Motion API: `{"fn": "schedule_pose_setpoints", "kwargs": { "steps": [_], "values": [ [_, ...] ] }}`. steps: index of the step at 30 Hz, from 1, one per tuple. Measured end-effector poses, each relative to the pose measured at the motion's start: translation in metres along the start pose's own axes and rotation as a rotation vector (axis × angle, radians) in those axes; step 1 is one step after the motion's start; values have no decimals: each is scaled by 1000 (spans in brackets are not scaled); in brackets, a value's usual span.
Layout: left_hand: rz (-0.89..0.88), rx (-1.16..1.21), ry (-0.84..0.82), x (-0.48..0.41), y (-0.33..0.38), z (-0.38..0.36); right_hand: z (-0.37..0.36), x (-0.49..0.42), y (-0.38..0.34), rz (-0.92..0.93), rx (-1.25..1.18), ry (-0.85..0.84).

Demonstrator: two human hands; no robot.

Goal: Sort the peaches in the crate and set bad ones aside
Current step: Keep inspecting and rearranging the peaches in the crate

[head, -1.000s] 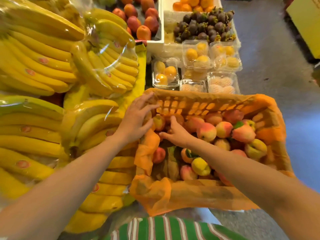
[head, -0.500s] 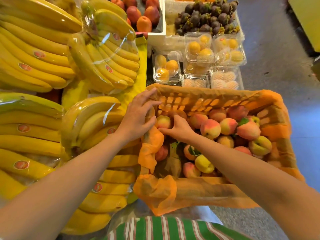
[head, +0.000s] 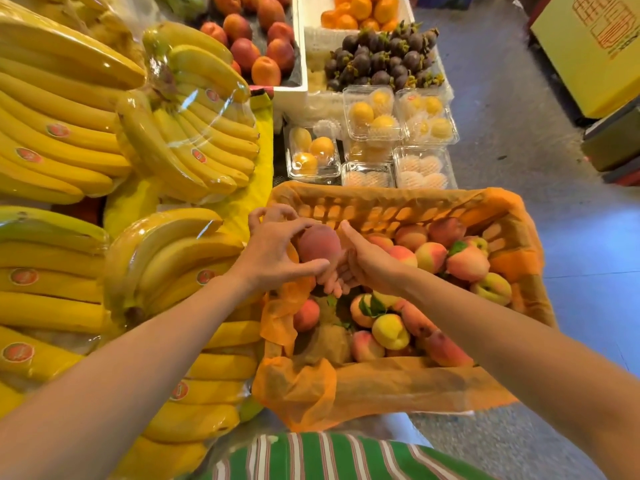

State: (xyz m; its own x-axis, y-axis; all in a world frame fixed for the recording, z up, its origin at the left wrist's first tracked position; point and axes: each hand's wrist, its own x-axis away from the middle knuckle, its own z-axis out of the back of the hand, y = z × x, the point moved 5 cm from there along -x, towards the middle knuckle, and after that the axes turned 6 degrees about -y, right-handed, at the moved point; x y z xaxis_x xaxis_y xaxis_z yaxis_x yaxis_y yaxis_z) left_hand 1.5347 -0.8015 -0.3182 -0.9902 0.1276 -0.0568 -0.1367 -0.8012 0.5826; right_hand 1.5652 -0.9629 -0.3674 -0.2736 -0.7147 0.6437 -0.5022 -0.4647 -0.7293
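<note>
Both hands meet over the far left corner of the crate, which is lined with orange mesh, and between them they hold one red peach lifted above the fruit below. The left hand grasps it from the left, forefinger curled over the top and thumb hooked beneath. The right hand cups it from the right, thumb upright against its side and fingers curled underneath; how firmly those fingers press is hard to judge, since the fruit hides them in part. The other peaches are heaped along the right and near parts of the crate, a yellow one among them. Wrapped bananas fill the left, and clear clamshell boxes of yellow fruit sit just beyond the crate, with mangosteens farther back.
</note>
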Motion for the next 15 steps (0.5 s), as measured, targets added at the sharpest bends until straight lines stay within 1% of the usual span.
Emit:
{"fn": "schedule_pose_setpoints", "kwargs": {
  "steps": [1, 2, 4, 6, 7, 8, 11, 13, 15],
  "values": [
    [43, 57, 37, 1, -3, 4, 1, -3, 3, -5, 40, 42],
    [83, 116, 75, 3, -6, 9, 1, -6, 7, 2, 129, 90],
    [111, 189, 133, 5, -12, 16, -4, -14, 16, 42, 468, 128],
    [102, 199, 138, 7, -16, 18, -17, -28, 35, 43, 829, 32],
    [98, 189, 130, 8, -18, 18, -24, -35, 47, 0, 957, -25],
    [95, 176, 120, 9, -20, 17, -29, -41, 56, -60, 1035, -48],
    [89, 175, 76, 14, -24, 11, -35, -57, 72, -129, 1088, -4],
    [78, 186, 56, 17, -24, 8, -34, -63, 74, -118, 1076, 49],
    [73, 196, 50, 18, -25, 8, -34, -68, 76, -83, 1049, 62]
  ]
}}
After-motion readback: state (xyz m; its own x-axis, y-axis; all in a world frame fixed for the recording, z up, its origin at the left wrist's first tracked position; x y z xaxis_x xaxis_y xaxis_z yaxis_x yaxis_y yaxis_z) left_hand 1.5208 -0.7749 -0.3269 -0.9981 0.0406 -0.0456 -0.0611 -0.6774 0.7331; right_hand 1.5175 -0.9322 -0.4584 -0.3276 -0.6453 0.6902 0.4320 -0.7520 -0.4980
